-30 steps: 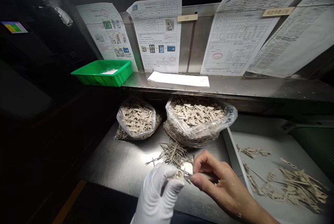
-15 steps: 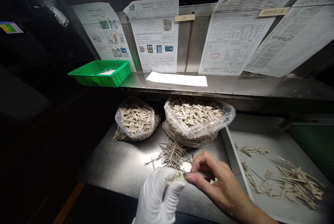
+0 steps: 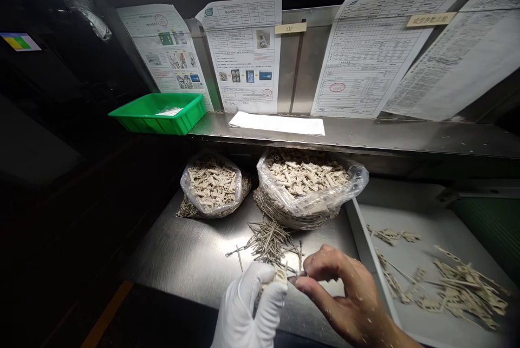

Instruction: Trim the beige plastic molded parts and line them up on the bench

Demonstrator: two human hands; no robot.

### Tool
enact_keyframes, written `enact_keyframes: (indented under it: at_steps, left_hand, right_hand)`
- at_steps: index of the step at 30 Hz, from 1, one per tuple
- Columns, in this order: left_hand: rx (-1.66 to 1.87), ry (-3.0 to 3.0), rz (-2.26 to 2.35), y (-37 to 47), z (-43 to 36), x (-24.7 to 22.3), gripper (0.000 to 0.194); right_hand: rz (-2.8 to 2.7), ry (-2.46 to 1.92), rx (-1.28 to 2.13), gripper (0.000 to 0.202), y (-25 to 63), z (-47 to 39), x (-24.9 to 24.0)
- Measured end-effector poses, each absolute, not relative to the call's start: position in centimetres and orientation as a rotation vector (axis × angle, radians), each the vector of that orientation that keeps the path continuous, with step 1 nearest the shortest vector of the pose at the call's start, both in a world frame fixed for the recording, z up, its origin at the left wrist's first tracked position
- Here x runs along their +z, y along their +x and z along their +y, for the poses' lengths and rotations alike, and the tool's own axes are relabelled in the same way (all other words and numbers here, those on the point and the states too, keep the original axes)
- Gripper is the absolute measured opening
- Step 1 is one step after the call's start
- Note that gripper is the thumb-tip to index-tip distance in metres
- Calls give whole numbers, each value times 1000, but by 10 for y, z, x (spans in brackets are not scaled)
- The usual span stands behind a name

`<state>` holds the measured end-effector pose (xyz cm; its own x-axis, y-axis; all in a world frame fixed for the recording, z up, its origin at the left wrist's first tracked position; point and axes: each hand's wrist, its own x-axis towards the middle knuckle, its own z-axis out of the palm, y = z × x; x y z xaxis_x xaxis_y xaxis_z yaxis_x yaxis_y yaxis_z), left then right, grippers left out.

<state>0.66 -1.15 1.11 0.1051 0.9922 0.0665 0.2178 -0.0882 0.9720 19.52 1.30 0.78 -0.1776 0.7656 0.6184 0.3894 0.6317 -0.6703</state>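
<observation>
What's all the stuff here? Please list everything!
Shelf: one, silver, across middle
Standing papers: at least four, white, behind shelf
Labels: two, tan, by papers
Flat paper: some, white, on shelf
Bin: one, green, shelf's left end
Slip: one, white, in bin
Screen: one, multicoloured, far left
Plastic: some, clear, upper left
Stripe: one, orange, lower left
Table: one, silver, below shelf
Bags: two, clear, on table
Bag parts: many, beige, in bags
Pins: many, grey, near bags
Tray: one, grey, right
Pieces: many, beige, in tray
Panel: one, green, right edge
Part: one, beige, left hand
Tool: one, grey, right hand
Left hand: one, white glove, bottom
Right hand: one, bare, beside it
</observation>
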Motion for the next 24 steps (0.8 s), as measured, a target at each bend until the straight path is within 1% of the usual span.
enact_keyframes:
  at_steps: [2,5,8,11,14,20,24]
  left_hand:
    - [1102,1529,1233,5,-9,12,35]
    - [1215,1700,1299,4,-10,8,26]
    - [1281,1851,1369,5,-13,2,32]
    - [1264,1874,1327,5,-12,-2,27]
    - [1203,1769,1272,3,-8,-3,22]
    - [1205,1708,1312,4,-9,1,27]
    - [1234,1746,1376,6,-11,1,27]
  right_hand:
    - [-1797,-963,491,14,194,12,9]
    - [-1797,-1057,684,18,196,10,11]
    - [-1779,-1163,954,22,200,10,11]
    - [-1744,-1190,1099,26,204,11,10]
    - [-1754,-1188,1004,26,204,13,12]
    - [-1885,-1172,648,20,203,12,16]
    - [-1880,-1163,556,20,203,11,17]
